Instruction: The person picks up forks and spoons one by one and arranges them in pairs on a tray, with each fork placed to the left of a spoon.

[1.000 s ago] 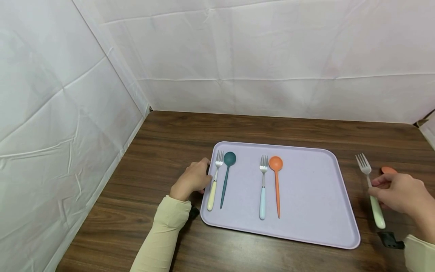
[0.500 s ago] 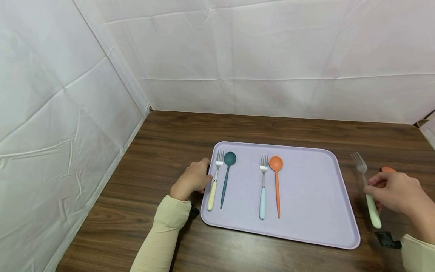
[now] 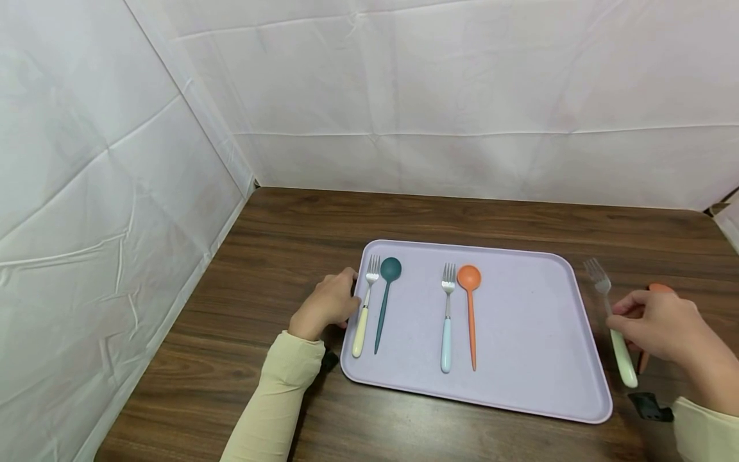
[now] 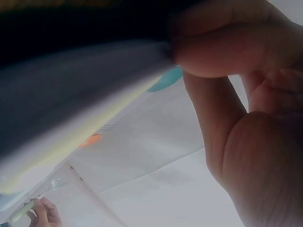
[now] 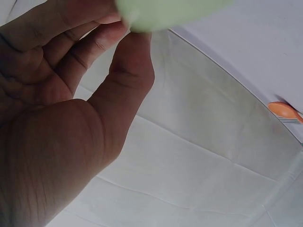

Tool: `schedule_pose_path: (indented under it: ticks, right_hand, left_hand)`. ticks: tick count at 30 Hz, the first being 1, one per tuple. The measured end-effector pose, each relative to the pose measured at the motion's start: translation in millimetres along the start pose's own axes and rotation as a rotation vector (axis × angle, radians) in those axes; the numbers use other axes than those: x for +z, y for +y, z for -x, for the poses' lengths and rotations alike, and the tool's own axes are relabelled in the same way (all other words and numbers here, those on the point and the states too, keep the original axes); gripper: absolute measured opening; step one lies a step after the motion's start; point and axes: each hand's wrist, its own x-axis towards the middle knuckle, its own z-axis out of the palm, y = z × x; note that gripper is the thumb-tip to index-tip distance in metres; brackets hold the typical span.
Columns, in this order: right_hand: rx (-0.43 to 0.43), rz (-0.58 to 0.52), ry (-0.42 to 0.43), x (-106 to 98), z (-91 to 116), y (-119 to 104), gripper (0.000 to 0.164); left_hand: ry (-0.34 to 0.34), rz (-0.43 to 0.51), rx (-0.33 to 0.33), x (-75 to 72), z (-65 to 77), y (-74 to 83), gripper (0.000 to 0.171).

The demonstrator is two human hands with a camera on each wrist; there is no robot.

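My right hand pinches a fork with a pale green handle between thumb and fingers, just off the right side of the lilac tray. In the right wrist view, the thumb and fingers meet at the fork's green handle. My left hand grips the tray's left rim, seen blurred in the left wrist view. On the tray lie a yellow-handled fork beside a dark teal spoon, and a light-blue-handled fork beside an orange spoon.
A second orange spoon lies on the dark wooden table, partly hidden behind my right hand. White cloth walls stand at the back and left of the table. A black wrist-camera piece hangs by the right sleeve.
My right hand has moved left with the green-handled fork, toward the tray, uncovering the handle of the orange spoon on the table. The left hand and the tray have stayed in place.
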Motion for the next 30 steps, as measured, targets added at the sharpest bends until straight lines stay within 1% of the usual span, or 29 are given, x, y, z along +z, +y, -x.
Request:
schedule_pose_path:
  ticks: [4,10,11,15,18,22,30]
  right_hand:
    - [-0.007,-0.008,-0.007,0.2,-0.5,-1.8,0.025]
    - [0.004,-0.02,-0.02,2.0,-1.2,-2.4,0.025]
    - [0.013,-0.021,-0.018,2.6,-0.9,-2.9,0.025]
    - [0.003,-0.026,0.006,5.0,0.1,-3.6,0.027]
    - [-0.017,-0.037,0.032,7.1,0.7,-5.4,0.028]
    - [-0.032,-0.045,0.041,9.0,-0.2,-8.1,0.028]
    - [-0.037,-0.12,-0.026,11.3,-3.3,-12.5,0.03]
  left_hand:
    - [-0.001,0.004,0.0,-0.2,0.3,-0.3,0.042]
    - [0.001,0.0,-0.005,0.4,-0.3,-0.4,0.04]
    - [0.0,-0.003,-0.008,0.5,-0.3,-0.2,0.04]
    - [-0.002,-0.005,-0.014,0.1,0.3,1.1,0.041]
    - [-0.003,-0.005,-0.014,-0.3,0.5,1.3,0.041]
    - [-0.004,-0.006,-0.016,-0.4,0.1,1.1,0.04]
    - [0.007,-0.011,-0.009,-0.2,0.2,0.3,0.041]
